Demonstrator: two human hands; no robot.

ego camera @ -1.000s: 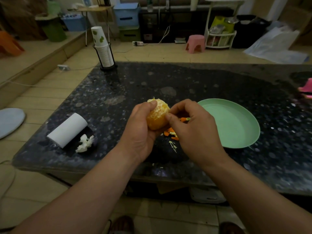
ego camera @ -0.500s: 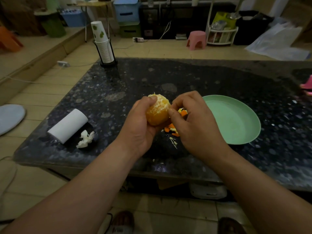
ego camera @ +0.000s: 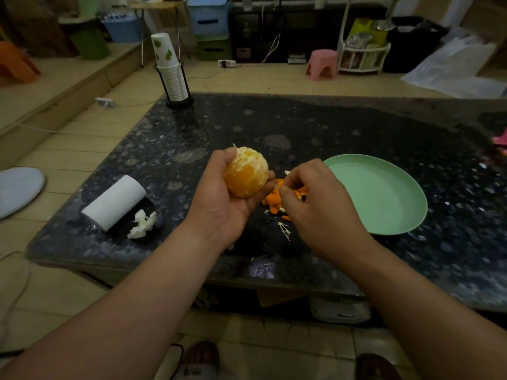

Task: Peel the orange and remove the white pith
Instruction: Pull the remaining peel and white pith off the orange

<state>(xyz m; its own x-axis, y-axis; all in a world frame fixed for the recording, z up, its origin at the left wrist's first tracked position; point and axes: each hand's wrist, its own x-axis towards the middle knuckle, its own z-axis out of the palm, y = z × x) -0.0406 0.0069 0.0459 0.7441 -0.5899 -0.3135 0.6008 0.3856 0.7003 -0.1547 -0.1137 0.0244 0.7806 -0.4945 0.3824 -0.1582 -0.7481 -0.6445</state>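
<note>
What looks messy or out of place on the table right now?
Orange peel scraps and thin pith strands lie loose on the dark table, beside the green plate rather than on it. A crumpled tissue sits beside the paper roll lying on its side.

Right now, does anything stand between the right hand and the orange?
Nothing separate does. The left hand grips the orange; only its fingertips curl round the side facing the right hand, which pinches a white scrap close beside it.
</note>
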